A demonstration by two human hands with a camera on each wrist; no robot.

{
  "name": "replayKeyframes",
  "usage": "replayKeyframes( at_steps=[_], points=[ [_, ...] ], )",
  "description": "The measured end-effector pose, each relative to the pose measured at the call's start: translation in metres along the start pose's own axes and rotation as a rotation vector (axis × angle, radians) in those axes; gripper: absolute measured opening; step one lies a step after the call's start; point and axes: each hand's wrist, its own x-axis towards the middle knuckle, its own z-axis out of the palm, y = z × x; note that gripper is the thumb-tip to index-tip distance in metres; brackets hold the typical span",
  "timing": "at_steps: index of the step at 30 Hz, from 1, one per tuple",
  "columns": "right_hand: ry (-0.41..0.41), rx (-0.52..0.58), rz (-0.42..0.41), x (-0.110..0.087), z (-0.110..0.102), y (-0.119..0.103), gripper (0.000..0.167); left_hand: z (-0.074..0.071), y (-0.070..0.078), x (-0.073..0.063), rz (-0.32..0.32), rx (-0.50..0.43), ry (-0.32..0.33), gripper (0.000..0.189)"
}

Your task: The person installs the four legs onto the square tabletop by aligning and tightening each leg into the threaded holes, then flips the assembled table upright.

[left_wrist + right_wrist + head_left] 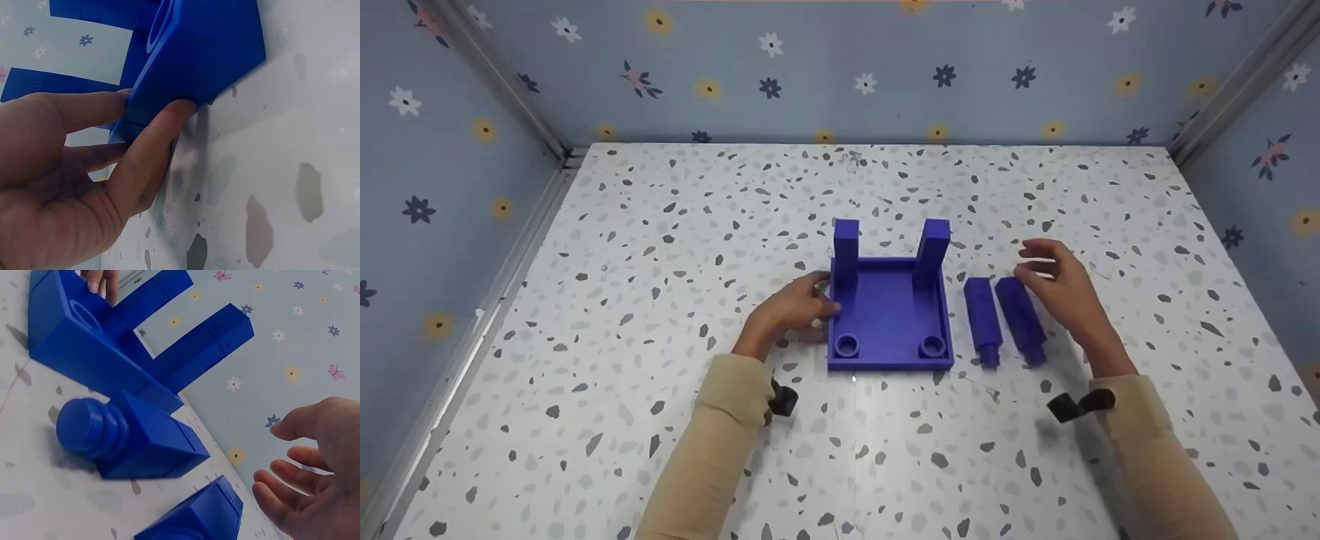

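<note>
A blue square toy tabletop [891, 315] lies with its raised rim up. Two square legs, a left leg [847, 244] and a right leg [934, 244], stand upright at its far corners; the near corners have round sockets [847, 346]. My left hand [795, 306] grips its left rim, thumb and fingers on either side of the wall. To the right lie two loose legs, one inner leg [982, 319] and one outer leg [1021, 319], their round pegs toward me. My right hand [320, 467] hovers beside the outer leg's far end, fingers loosely curved and holding nothing.
The white speckled table [660, 225] carries all the parts. Flowered blue panels [840, 75] close off the back and both sides, with metal frame bars [502, 75] at the corners. A black strap [782, 397] hangs at each wrist.
</note>
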Motion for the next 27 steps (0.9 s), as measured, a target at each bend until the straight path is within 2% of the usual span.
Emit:
replayKeyframes(
  at_steps=[2,7,16,23,27],
  points=[
    [-0.002,-0.016,0.008,0.000,-0.002,0.003,0.053,0.000,0.000,0.000,0.005,-0.014,-0.002,0.064],
    [-0.032,-0.068,0.063,-0.002,-0.007,0.008,0.059,-0.001,0.000,-0.001,-0.017,0.021,0.009,0.064],
    [-0.142,-0.082,0.184,-0.006,-0.008,0.014,0.071,0.001,0.000,0.000,0.018,-0.071,-0.007,0.064],
    [-0.213,-0.091,0.231,-0.006,-0.008,0.016,0.078,-0.002,0.001,-0.002,-0.049,0.068,0.010,0.065],
    [-0.238,-0.116,0.261,-0.006,-0.006,0.014,0.078,0.000,0.000,0.000,-0.009,-0.005,0.008,0.064]
  ],
)
